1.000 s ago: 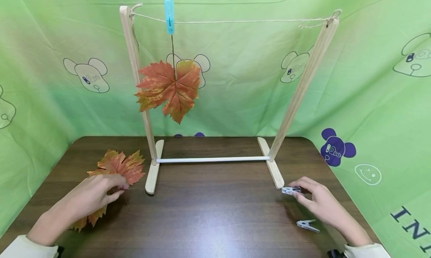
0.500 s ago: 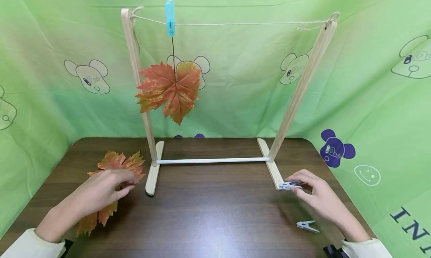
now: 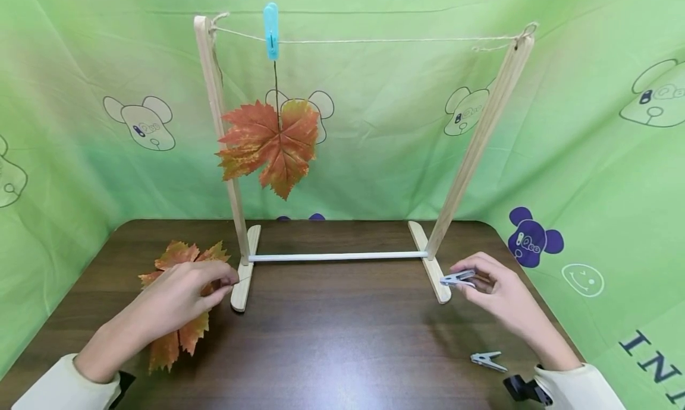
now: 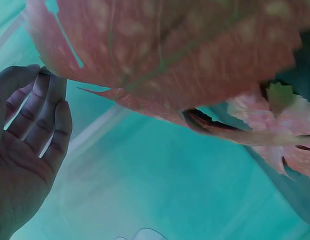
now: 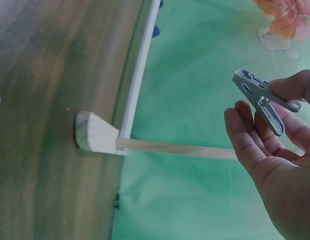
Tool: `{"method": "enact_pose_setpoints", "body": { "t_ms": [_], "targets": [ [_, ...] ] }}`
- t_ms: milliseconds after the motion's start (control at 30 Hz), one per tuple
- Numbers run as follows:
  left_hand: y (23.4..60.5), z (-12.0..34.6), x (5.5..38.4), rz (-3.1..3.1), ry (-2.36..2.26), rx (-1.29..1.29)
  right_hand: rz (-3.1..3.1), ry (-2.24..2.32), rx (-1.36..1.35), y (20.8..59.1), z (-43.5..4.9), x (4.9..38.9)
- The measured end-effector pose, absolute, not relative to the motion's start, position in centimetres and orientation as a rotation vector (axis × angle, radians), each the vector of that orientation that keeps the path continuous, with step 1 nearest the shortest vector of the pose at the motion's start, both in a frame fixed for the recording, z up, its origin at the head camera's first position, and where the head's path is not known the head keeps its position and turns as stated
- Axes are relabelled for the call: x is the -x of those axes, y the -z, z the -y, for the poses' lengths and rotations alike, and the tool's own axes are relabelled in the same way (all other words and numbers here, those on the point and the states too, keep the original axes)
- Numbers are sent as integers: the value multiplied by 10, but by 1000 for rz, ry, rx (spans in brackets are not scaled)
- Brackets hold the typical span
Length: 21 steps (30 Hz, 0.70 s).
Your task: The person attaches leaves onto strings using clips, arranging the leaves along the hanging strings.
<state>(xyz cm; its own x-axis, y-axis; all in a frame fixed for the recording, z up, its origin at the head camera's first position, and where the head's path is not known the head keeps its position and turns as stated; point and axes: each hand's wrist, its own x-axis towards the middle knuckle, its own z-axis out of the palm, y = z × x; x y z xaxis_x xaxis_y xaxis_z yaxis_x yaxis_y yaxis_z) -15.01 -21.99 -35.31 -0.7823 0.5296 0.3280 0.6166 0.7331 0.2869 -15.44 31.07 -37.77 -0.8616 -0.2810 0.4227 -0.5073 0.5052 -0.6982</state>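
My left hand (image 3: 179,297) pinches the thin stem of an orange-red artificial maple leaf (image 3: 179,341), whose blade hangs below the hand. In the left wrist view that maple leaf (image 4: 165,55) fills the upper part, close to the camera. Partly hidden behind the hand, another maple leaf (image 3: 176,255) lies on the table. On the other side, my right hand (image 3: 500,294) holds a pale grey-blue clothespin (image 3: 457,277) between thumb and fingers, above the stand's right foot. The right wrist view shows this clothespin (image 5: 260,97) with its handles apart and its nose end pointing away from the palm.
A wooden stand (image 3: 478,142) carries a string (image 3: 374,41) between its posts. From the string hangs a third maple leaf (image 3: 270,142), clipped by a bright blue clothespin (image 3: 271,30). A second grey-blue clothespin (image 3: 488,360) lies on the table (image 3: 342,338) at front right. Green cloth surrounds the table.
My left hand has moved right and slightly up, drawing the pinched leaf along with it. My right hand has lifted the clothespin a little and tilted it.
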Motion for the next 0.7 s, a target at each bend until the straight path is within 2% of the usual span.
{"method": "enact_pose_setpoints", "body": {
  "t_ms": [400,700],
  "targets": [
    [339,198,148,2671,679,901,2489,-1227,-600,361,-296,162],
    [329,175,160,2660,908,929,2476,-1270,-564,346,-283,169]
  ]
}}
